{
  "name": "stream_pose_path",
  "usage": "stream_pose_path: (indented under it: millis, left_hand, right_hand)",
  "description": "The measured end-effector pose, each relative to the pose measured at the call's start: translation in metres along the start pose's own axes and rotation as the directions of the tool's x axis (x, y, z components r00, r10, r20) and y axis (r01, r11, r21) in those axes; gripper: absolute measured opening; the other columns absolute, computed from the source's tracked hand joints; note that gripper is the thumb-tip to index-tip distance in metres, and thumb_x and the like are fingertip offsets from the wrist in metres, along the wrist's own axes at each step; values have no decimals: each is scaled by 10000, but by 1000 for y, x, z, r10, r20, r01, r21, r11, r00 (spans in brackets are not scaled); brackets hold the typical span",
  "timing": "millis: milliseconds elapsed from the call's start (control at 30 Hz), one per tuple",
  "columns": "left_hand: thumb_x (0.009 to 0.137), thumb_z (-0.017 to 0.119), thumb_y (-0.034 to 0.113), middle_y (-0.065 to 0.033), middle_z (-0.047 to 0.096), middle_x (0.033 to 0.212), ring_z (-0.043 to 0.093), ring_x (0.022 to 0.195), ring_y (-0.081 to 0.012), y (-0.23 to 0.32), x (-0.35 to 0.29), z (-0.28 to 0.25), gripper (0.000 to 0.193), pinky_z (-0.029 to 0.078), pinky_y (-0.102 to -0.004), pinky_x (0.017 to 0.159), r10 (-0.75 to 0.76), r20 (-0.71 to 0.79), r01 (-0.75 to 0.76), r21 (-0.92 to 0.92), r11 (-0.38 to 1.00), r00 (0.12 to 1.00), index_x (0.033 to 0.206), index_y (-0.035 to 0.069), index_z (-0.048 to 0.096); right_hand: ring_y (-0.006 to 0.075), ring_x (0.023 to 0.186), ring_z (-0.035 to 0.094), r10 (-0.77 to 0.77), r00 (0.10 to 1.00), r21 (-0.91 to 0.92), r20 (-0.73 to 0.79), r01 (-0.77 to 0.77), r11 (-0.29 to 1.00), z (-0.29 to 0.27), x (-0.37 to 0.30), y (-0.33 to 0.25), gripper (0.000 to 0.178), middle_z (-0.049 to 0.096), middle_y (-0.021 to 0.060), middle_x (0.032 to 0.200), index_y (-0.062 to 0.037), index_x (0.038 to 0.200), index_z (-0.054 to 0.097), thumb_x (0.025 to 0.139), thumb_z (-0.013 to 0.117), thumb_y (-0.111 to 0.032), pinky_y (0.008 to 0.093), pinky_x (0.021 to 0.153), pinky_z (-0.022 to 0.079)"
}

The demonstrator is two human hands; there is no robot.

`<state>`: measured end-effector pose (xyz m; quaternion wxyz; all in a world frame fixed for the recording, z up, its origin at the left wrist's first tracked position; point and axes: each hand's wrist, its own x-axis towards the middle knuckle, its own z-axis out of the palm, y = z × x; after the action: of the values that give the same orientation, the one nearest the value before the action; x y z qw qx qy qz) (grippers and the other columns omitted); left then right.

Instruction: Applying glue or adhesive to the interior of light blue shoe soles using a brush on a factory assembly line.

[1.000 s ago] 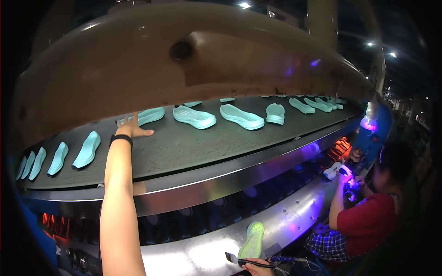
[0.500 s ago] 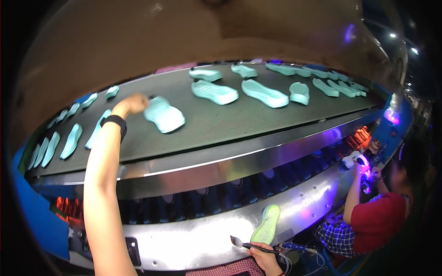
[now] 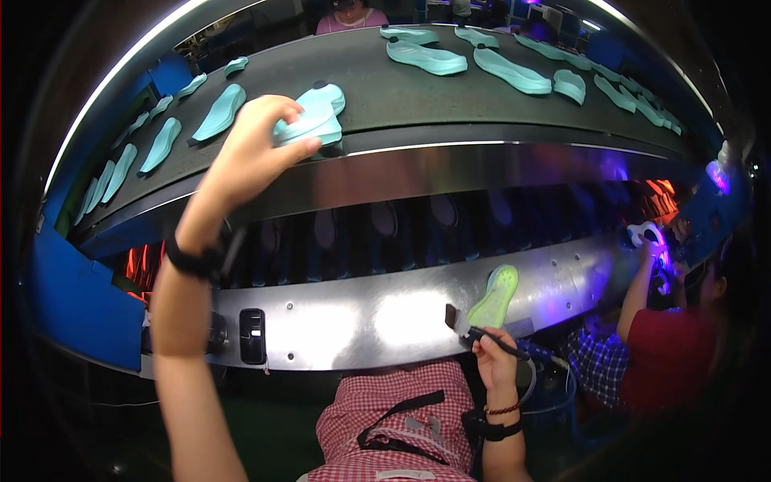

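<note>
My left hand [image 3: 261, 145] reaches over the conveyor belt and grips a pale teal foam shoe sole [image 3: 320, 112] near the belt's front edge. Fingers curl over its near side and the thumb lies below; the overlapping shape may be more than one piece. My right hand [image 3: 495, 357] holds a flat brush [image 3: 464, 321] by its dark handle, bristles pointing up and left over the metal ledge [image 3: 345, 321]. Just beyond the brush, a yellow-green shoe sole [image 3: 495, 296] lies on that ledge.
Several more teal soles [image 3: 514, 72] lie along the belt [image 3: 361, 100]. Under it, a lower opening holds a row of dark shoe shapes [image 3: 385, 225], with glowing orange heaters at both ends. A black phone-like object [image 3: 252, 336] rests on the ledge. A co-worker in red [image 3: 666, 353] works at right.
My left hand has drawn the teal sole toward the belt's near edge and tilted it. My right hand still holds the brush. The view has tipped downward, bringing the apron into sight.
</note>
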<state>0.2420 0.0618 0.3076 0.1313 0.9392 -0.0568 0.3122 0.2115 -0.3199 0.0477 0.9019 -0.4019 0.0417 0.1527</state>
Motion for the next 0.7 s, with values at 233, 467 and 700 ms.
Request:
stream_pose_path:
  millis: [233,467,700]
  left_hand:
    - [802,483,133,-137,544,1049,570,909,-210,38,-116,28,395,474,-309,790,-703,217,84,-972,-220,677,1157,-34,430]
    - [734,442,684,-200,499,1118,543,983,-340,52,-267,68,890,479,-523,772,-257,498,207,-699,-685,828,1298,12,291]
    - [793,462,602,-192,421,1270,450,1141,-313,80,-330,137,796,346,-441,982,-199,721,397,-565,-723,664,1319,26,304]
  right_hand:
    - [153,723,581,13,1000,-2,26,-13,1000,10,5,4,200,612,103,886,-3,991,560,792,559,11,246,632,463]
    - [137,678,549,43,999,-21,28,-42,999,31,-5,1,183,594,81,788,42,960,571,778,579,20,221,615,438]
    - [109,676,551,191,969,-138,157,-170,976,56,-21,27,200,601,61,773,48,969,586,773,603,11,197,624,442]
